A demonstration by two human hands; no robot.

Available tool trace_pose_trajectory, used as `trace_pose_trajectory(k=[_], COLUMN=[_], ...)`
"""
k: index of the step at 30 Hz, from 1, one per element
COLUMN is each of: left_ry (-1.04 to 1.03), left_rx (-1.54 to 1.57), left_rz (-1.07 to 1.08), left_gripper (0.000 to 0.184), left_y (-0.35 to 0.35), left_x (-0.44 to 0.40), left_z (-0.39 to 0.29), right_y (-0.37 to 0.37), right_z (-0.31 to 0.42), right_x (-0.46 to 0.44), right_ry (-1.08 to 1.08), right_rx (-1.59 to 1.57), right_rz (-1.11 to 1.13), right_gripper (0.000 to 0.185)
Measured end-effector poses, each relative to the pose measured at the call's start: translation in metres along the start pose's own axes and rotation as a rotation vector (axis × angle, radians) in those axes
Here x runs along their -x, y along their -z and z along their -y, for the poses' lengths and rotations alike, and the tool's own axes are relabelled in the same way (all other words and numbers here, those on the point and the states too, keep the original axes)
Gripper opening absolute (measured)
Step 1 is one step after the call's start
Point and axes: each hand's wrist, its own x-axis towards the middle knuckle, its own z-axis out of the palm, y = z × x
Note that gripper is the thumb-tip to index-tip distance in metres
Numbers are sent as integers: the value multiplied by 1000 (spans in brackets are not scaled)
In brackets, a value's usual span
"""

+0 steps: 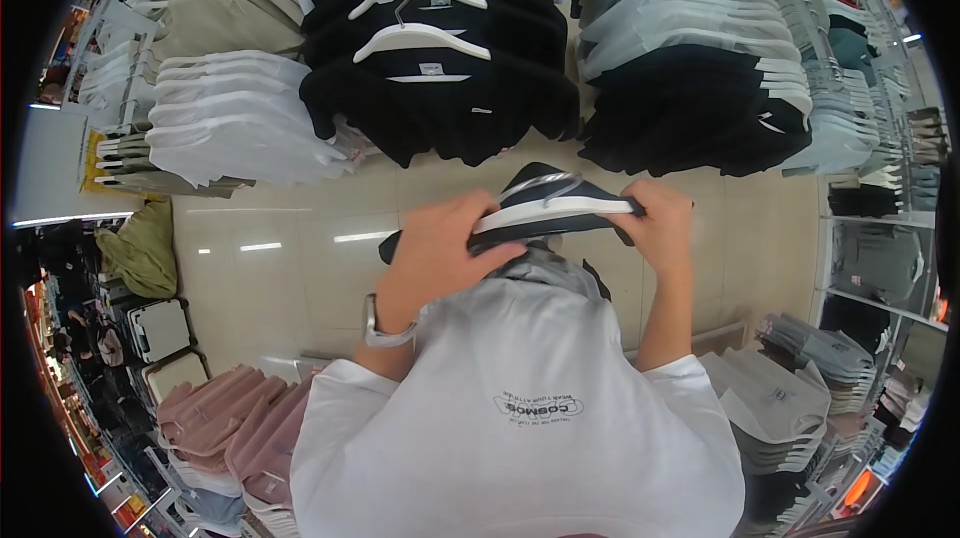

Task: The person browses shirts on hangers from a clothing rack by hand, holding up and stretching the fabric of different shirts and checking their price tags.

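A white clothes hanger (590, 205) with a metal hook is held level in front of my chest. Dark fabric, apparently a black garment (535, 175), shows around it, and its lower part is mostly out of sight. My left hand (440, 248), with a watch on its wrist, is closed round the hanger's left end, thumb along the lower side. At the opposite end, my right hand (657, 226) grips the hanger and the dark cloth. Just ahead hang black tops (440, 103) on white hangers, apart from my hands.
White shirts (235, 113) hang to the front left, with more black garments (695, 108) to the front right. Pink clothes (220, 413) are behind me at left, and grey-white shirts (775, 398) at right. Tiled floor (270, 278) lies between the racks. Shelves (880, 258) line the right.
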Motion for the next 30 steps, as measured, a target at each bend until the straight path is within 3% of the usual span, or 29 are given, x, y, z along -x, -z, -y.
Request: trace_pose_trajectory(k=[5,7,9,11,12,16,18,21,25,26,28,30], left_ry=[74,94,84,104,66,42,-39,-44,65,61,254,181], left_rx=[-56,101,115,-44,-77,-31,48,30,60,62,265,252], left_rz=[-21,-142,-174,-52,-49,-39,-147,11,-44,-37,-134,-109], left_gripper=[17,14,12,18,17,10,15,15,17,17,20,24], left_y=[-16,-11,-2,9,11,17,9,7,-6,-8,-8,-1], left_x=[-4,-10,-12,-12,-12,-12,-10,-13,-7,-6,-4,2], left_z=[21,19,14,14,14,0,-4,-3,0,-2,-5,1], right_y=[9,7,2,-6,-13,-42,-48,-62,-75,-70,-53,-36], right_z=[25,38,34,45,49,69,74,60,48,42,42,46], right_x=[-13,-9,6,5,4,-2,-4,-12,-7,-2,2,14], right_ry=[68,148,148,249,190,-15,-53,70,-28,29,79,51], right_rx=[-30,-142,-227,-333,-332,-205,-147,-129,-322,-329,-346,-382], right_rz=[-82,-398,-362,-125,-71,-123,-64,-2,-10,6,119,173], right_gripper=[24,20,19,23,25,25,26,24,14,15,14,12])
